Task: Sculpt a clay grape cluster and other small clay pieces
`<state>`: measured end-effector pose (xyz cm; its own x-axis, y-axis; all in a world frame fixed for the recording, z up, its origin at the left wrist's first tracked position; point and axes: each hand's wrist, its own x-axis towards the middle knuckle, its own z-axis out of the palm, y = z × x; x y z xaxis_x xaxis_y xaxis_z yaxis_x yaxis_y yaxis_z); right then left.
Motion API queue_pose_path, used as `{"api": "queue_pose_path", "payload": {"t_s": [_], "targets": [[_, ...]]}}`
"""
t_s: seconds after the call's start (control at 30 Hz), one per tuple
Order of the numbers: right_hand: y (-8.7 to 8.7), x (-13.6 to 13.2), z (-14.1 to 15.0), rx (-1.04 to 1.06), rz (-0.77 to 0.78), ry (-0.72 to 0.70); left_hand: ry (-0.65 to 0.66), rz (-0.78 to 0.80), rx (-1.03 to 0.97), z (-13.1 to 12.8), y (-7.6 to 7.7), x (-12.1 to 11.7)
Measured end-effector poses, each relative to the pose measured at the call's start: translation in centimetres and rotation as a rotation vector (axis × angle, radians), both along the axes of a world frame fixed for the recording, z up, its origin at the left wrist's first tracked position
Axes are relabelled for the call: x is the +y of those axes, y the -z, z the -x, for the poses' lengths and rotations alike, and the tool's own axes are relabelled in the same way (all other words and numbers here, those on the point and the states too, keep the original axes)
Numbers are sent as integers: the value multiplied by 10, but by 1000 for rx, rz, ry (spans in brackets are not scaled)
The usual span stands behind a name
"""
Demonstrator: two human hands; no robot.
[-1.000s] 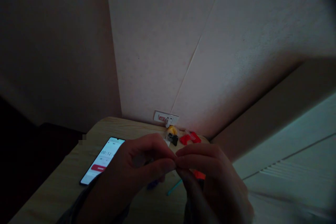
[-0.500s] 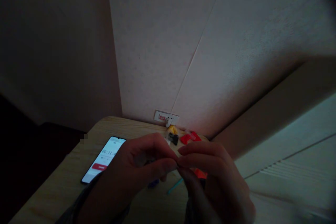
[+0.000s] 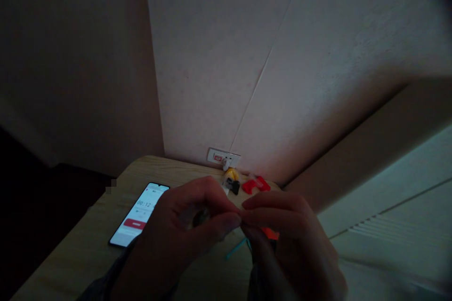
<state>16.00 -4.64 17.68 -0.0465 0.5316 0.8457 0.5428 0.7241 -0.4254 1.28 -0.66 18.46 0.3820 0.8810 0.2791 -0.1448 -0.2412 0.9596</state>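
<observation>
Two hands, left hand (image 3: 183,230) and right hand (image 3: 293,235), fingertips pinched together above the surface (image 3: 81,244); whether anything is between them, cannot tell. Phone (image 3: 139,216), lit, near the left edge, partly behind the left hand. Beyond the hands, toward the wall (image 3: 212,80): yellow item (image 3: 232,175), black item (image 3: 233,186), red item (image 3: 256,184). Open wood between phone and far edge.

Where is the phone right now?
In the head view, the phone lies screen-up on the left part of the wooden table, just left of the left hand, which hides part of its right edge.
</observation>
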Motion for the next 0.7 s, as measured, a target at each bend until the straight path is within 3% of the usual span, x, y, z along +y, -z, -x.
{"api": "queue_pose_path", "payload": {"t_s": [0.7], "targets": [[0,-1,0,27,-9,28,52,138,-15,-2,-3,-2]]}}
